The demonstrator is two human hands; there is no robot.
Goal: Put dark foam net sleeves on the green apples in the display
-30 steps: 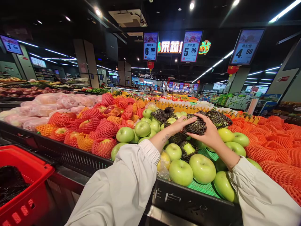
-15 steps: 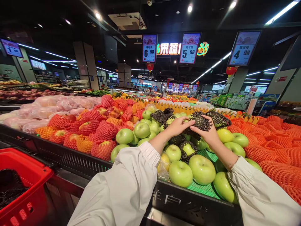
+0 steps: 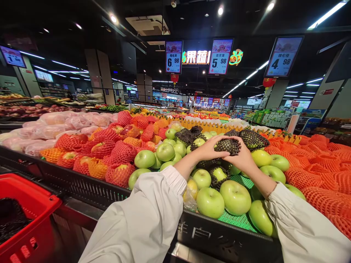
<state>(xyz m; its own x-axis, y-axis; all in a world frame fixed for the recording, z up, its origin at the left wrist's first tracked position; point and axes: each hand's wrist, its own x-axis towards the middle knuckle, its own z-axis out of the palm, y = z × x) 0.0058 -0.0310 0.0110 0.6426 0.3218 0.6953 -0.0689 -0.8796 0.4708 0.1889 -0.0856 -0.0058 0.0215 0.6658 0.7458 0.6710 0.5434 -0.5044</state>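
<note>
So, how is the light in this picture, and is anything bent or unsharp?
Head view: the ceiling is dark with bright lamp spots, the apples are well lit with small shine; the wide lens bends the edges and stretches the sleeves; both hands on the net are sharp.

A long black produce bin [image 3: 82,180] with a slotted front wall runs from nine o'clock across to five o'clock. Bare green apples [image 3: 210,201] lie piled in its middle section on a green mesh mat [image 3: 238,218]; some toward twelve o'clock wear black foam netting [image 3: 189,136]. At ten o'clock, beside them, lie apples in red and orange foam nets [image 3: 120,151], and farther toward nine o'clock fruit wrapped in clear plastic bags [image 3: 52,124]. At three o'clock, orange foam nets [image 3: 323,182] cover the bin's right section.
</note>
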